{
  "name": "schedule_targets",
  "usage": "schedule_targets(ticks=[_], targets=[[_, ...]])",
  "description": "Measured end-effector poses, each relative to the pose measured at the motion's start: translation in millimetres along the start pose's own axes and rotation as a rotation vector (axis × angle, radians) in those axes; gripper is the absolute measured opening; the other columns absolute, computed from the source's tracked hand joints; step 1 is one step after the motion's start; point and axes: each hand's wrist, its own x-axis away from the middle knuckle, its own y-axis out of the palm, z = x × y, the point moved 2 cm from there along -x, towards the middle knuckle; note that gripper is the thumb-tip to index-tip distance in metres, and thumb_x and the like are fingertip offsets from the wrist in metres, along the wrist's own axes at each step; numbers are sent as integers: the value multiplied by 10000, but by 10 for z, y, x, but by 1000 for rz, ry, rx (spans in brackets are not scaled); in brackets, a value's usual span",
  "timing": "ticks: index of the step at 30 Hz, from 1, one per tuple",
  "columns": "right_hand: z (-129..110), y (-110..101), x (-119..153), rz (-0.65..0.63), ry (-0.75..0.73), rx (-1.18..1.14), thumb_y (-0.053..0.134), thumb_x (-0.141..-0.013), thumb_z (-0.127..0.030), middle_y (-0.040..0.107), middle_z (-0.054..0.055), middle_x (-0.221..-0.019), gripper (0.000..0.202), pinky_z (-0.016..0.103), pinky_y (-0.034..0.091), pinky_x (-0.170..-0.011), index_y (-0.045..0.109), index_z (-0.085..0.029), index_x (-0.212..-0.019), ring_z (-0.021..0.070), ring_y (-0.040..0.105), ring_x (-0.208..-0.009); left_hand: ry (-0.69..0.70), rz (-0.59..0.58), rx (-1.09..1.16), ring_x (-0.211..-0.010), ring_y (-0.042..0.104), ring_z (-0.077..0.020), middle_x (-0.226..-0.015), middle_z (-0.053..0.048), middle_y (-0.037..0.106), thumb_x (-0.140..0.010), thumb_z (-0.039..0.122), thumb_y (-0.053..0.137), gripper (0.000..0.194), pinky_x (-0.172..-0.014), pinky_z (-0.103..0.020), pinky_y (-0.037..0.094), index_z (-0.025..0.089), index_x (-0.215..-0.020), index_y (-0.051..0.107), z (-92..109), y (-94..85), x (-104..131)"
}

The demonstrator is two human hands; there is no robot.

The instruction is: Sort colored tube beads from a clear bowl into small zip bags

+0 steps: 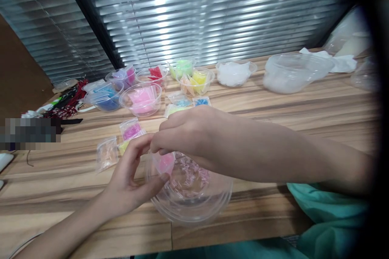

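Observation:
Between my left hand (129, 180) and my right hand (188, 131) is a small clear zip bag (166, 163) with bright pink contents. The left thumb and fingers grip its side. My right hand's fingers are closed at the bag's top edge, partly hidden behind its own back. Both hands are above a large clear plastic bowl (194, 212), in which pale pink, shiny clear pieces (191, 180) lie. Just beyond the left hand are small bags with magenta contents (131, 130), yellow contents (124, 146) and peach contents (107, 153).
Clear bowls with pink packets (142, 99), blue packets (107, 96), yellow packets (199, 80) and white material (234, 73) line the back of the wooden table (69, 194). Stacked empty bowls (285, 73) stand at right. Dark red cords (68, 101) lie at left, below window blinds (197, 12).

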Motion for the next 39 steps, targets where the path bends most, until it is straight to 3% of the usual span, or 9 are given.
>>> schedule_targets(ticks=[3,8,12,18,22,32,39], targets=[[11,-9,-8,-35,-4,87,454,-908,41,695,-5,-899,407,237,409,-687,764,-170,-1066,122,562,-783,8,6,-3,-1298,604,-290,-1400,-60,613,-890,203,755,636,-1078,-489,542,354,-1437,467,18,-5,0],[14,22,24,-137,32,177,417,-908,30,713,87,-1150,401,301,475,-780,726,-140,-1098,195,620,-989,-34,14,1,-1303,601,-311,-1387,-63,616,-883,204,760,638,-1084,-518,538,356,-1433,476,-19,-9,22],[-1,37,24,-134,41,213,417,-925,29,719,82,-1126,444,298,493,-815,714,-151,-1203,190,627,-1029,-20,5,10,-1316,590,-298,-1406,-58,604,-886,193,756,656,-1097,-504,530,368,-1446,463,-21,-1,14],[-14,15,-5,-155,51,185,454,-916,41,722,71,-1037,362,308,464,-741,718,-96,-1122,177,627,-896,-21,-2,-15,-1308,595,-304,-1392,-80,610,-902,215,740,618,-1091,-503,538,345,-1442,469,23,-4,4],[-9,12,3,-139,47,99,447,-889,54,702,45,-992,396,290,449,-746,703,-128,-1130,173,593,-902,-15,-4,-9,-1336,579,-293,-1423,-57,595,-901,196,743,646,-1104,-472,529,370,-1452,452,5,-5,10],[-30,23,-14,-118,59,-42,353,-1018,-66,679,43,-1099,324,285,453,-820,662,-137,-1086,158,553,-955,-43,4,-10,-1273,608,-325,-1367,-77,617,-885,258,751,590,-1020,-489,572,327,-1412,495,-112,11,67],[-13,-11,-5,-109,65,-64,337,-1038,-138,685,22,-1036,312,261,413,-682,647,-173,-1022,152,550,-832,-23,17,16,-1169,646,-293,-1242,-59,656,-876,231,750,525,-952,-451,588,323,-1334,511,-68,15,34]])
